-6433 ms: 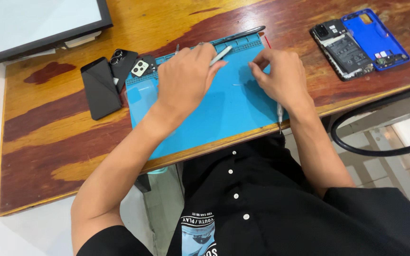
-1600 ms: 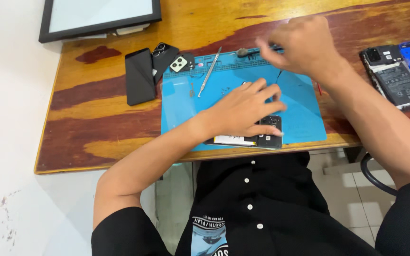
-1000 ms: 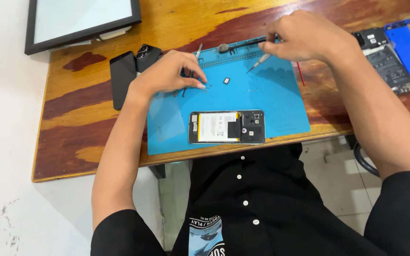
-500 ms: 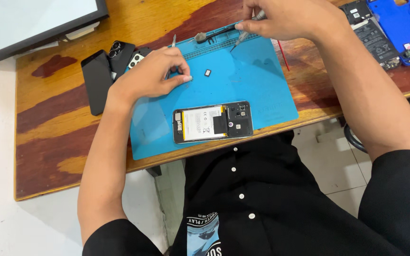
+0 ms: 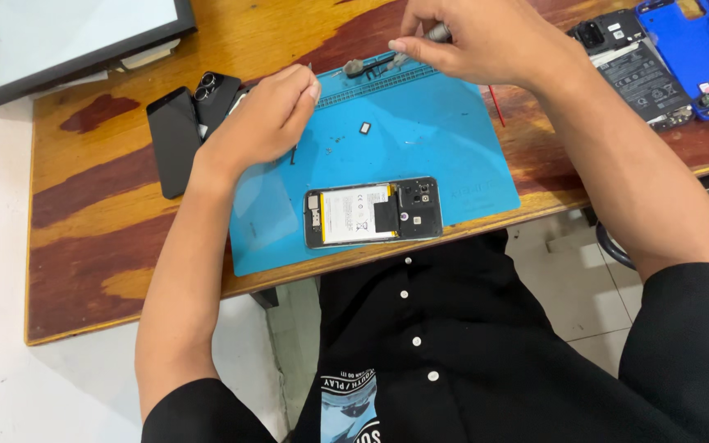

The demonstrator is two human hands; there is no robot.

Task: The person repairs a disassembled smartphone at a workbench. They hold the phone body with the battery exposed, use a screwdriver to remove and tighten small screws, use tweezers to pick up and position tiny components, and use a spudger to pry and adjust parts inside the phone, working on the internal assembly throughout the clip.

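a pale framed screen (image 5: pixel 84 37) stands top left; the opened phone (image 5: pixel 372 212) bears a white battery label (image 5: pixel 357 213).

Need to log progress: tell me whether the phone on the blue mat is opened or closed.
Opened: the phone lies with its back cover off, battery and boards exposed.

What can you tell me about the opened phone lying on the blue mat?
The opened phone lies flat, back cover off, lengthwise along the near edge of the blue mat. A dark frame surrounds a white-labelled battery with a yellow edge; beside it sit black boards and small camera parts. Only the mat touches it; neither hand does.
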